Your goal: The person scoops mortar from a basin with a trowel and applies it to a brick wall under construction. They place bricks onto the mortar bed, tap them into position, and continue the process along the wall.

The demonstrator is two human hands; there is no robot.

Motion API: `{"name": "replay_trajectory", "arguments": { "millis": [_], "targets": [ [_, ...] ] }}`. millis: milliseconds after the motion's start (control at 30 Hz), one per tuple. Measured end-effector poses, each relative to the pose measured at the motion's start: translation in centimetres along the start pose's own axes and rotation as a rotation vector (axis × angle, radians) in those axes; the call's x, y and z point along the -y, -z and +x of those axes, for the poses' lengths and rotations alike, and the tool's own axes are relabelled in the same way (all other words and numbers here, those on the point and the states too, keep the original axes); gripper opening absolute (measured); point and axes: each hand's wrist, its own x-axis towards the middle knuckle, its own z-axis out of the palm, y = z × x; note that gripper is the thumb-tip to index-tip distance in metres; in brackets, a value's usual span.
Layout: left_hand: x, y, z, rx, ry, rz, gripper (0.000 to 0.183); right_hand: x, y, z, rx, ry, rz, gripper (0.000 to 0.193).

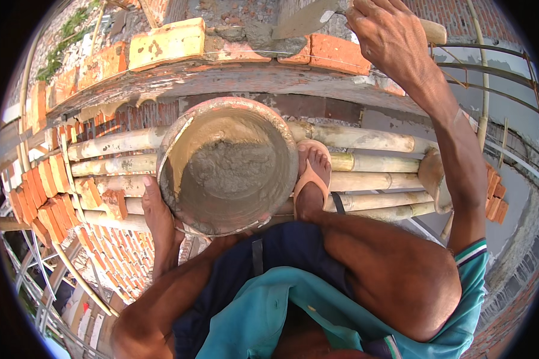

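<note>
- on the bamboo poles (371, 137), what does that bucket (274, 182) look like?
- round, pinkish rim smeared grey, thick wet mortar (227, 170) inside.
- and the hands?
- right hand (390, 35) closed round the trowel's (305, 20) wooden handle, blade by the orange bricks (339, 55). left hand (157, 215): thumb against the bucket's side, fingers mostly hidden, so i can't tell its grip.

Mortar (229, 170) in bucket (282, 157), bricks (339, 55) beyond
</note>
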Motion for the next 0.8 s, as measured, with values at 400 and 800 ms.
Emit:
{"name": "replay_trajectory", "arguments": {
  "millis": [400, 800],
  "targets": [
    [0.1, 0.4, 0.3, 0.027, -0.002, 0.048, 0.065, 0.6, -0.7, 0.7, -0.038, 0.082, 0.002, 0.012],
    [-0.6, 0.4, 0.3, 0.008, 0.059, 0.083, 0.067, 1.0, -2.2, 2.7, 0.135, 0.169, 0.032, 0.024]
  ]
}}
